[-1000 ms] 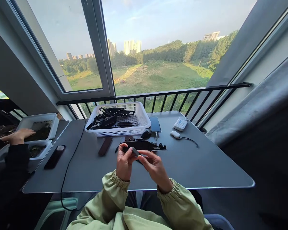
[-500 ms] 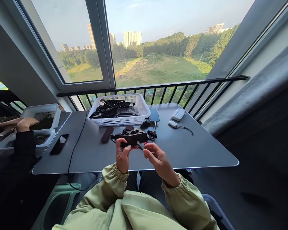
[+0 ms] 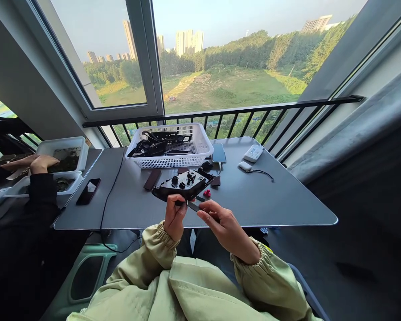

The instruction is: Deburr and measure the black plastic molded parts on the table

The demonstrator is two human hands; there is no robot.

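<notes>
My left hand [image 3: 174, 217] is closed on the near edge of a black plastic part [image 3: 182, 186] with raised knobs, holding it flat above the grey table [image 3: 270, 200]. My right hand [image 3: 217, 219] pinches a small dark flat piece [image 3: 194, 206] just under that part's near edge. Both arms wear light green sleeves. A small red piece [image 3: 207, 193] lies on the table right of the black part.
A white basket [image 3: 200, 147] of black plastic parts stands at the back. Beside it lie a phone [image 3: 218, 153], a white box [image 3: 254, 153] and a white charger [image 3: 244, 166] with cable. Another person's hand [image 3: 40, 164] rests on white trays [image 3: 83, 151] at the left, near a dark phone [image 3: 88, 191].
The black part has been turned from edge-on to flat with its knobs facing up, and lifted slightly. My right hand has shifted the small piece under its edge. The camera tilted.
</notes>
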